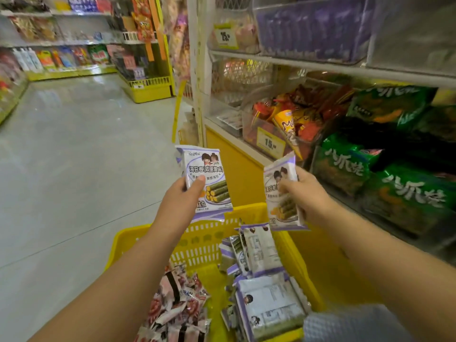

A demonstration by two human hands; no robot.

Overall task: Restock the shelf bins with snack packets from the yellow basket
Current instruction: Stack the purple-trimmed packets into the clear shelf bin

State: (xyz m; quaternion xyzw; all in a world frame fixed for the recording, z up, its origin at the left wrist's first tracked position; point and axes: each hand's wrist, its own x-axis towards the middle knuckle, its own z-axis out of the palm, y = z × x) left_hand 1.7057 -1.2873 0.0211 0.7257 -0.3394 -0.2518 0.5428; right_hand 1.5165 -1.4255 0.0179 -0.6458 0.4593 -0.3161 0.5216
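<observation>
Blue-grey textured sleeve (352, 324) at the right forearm, over the near right corner of the yellow basket (197, 245). Basket: hard plastic, slotted walls.

Inside the basket, left half: heap of crinkled red-and-white packets (177, 307). Right half: flat purple-and-white packets (266, 299), stacked and leaning, most back side up, with printed text panels showing.

Above the basket's far rim, left hand (180, 196) pinches one snack packet (209, 178), thumb across the front, fingers behind. Packet: glossy white film, purple edges, two cartoon figures, picture of green seaweed rolls with yellow filling. More than one layer seems to be held; count unclear.

Above the basket's far right corner, right hand (303, 191) grips a matching packet (281, 191), thumb on the face, fingers curled behind, packet tilted.

Right of and beyond the basket: dark green pillow bags (385, 178) with white characters; a clear curved-front bin (283, 124) of orange and red wrappers bearing a yellow price tag (270, 143).

Higher up, a clear bin of purple packs (313, 25).

Left of and beyond the basket: smooth grey floor (74, 144), then blurred stocked shelves (61, 58).
</observation>
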